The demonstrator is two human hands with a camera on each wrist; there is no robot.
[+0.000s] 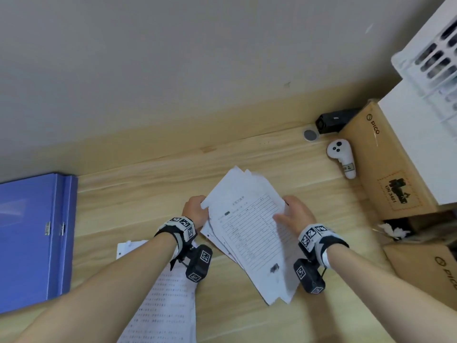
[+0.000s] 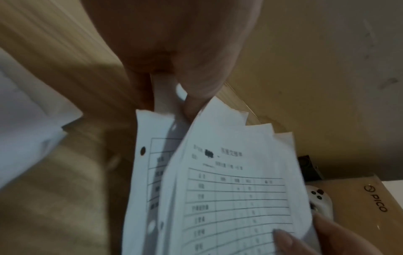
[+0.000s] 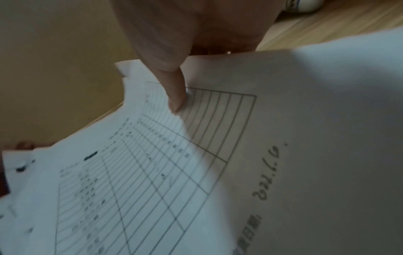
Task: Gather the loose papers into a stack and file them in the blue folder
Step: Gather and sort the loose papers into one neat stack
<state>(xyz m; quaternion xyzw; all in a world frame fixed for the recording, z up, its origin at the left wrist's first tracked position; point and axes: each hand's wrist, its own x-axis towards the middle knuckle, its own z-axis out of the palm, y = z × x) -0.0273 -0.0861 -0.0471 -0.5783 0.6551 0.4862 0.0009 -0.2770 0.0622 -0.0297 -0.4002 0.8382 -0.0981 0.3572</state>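
Squaring up papers [image 1: 249, 226] above tabletop [image 1: 153, 191]: left hand [image 1: 196, 209] pinches one edge, right hand [image 1: 295, 214] grips other. Edges ragged, one sheet [image 1: 163, 305] loose below. Blue folder [image 1: 32, 241] shut at far left; filing not started.

The blue folder [image 1: 29, 241] at the bench's left edge is cut off by the picture's left side. A printed sheet [image 1: 168, 308] near the front edge lies partly under the left forearm and runs out of the bottom. The left hand's [image 1: 196, 210] fingers are hidden behind the stack of papers [image 1: 249, 233]; the print on the top sheet is too small to read. The white crate [image 1: 432, 58] at the right is cropped, and its contents are blurred.
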